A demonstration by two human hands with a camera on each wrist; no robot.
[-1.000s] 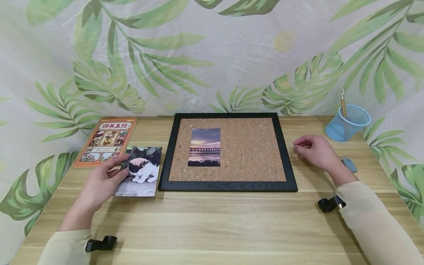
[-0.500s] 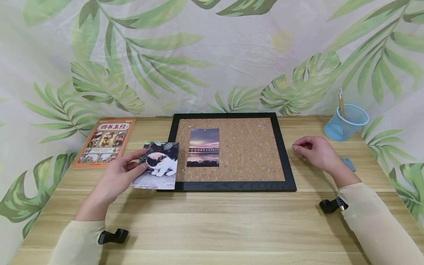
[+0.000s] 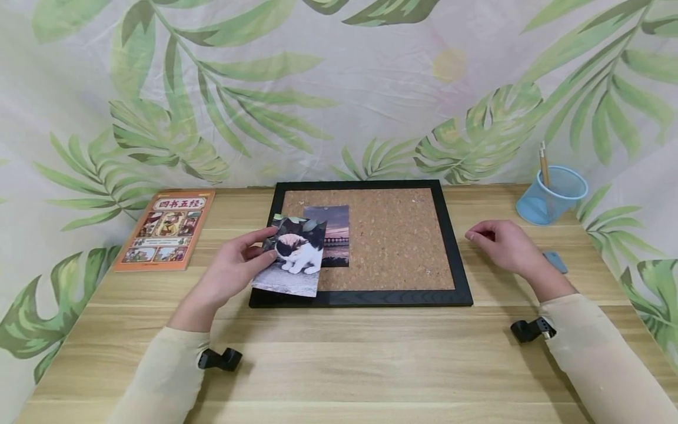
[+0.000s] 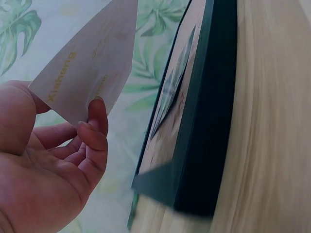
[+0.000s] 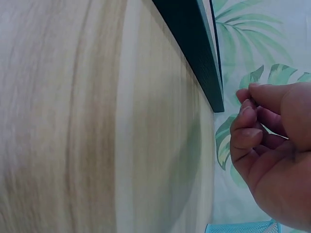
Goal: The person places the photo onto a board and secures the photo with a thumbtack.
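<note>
My left hand [image 3: 228,274] pinches a photo print of a black-and-white cat [image 3: 302,253] by its left edge. The print hangs over the left part of a black-framed cork board [image 3: 394,247] and partly covers a sunset pier photo [image 3: 339,221] on it. In the left wrist view, the print's white back [image 4: 87,68] faces the camera, with thumb and fingertips at its lower corner. My right hand [image 3: 500,244] hovers just right of the board, fingers curled and thumb tip against the index finger; I cannot tell whether something small is between them.
An orange comic-style book [image 3: 164,232] lies at the left. A light blue mesh pen cup [image 3: 548,203] holding a pencil [image 3: 544,165] stands at the back right. Near the right wrist lies a small blue-grey piece [image 3: 555,262]. Clear pins [image 3: 428,271] sit near the cork's corners.
My left hand has carried the cat print rightward from the table left of the board to over the board's left side. The right hand has hardly moved.
</note>
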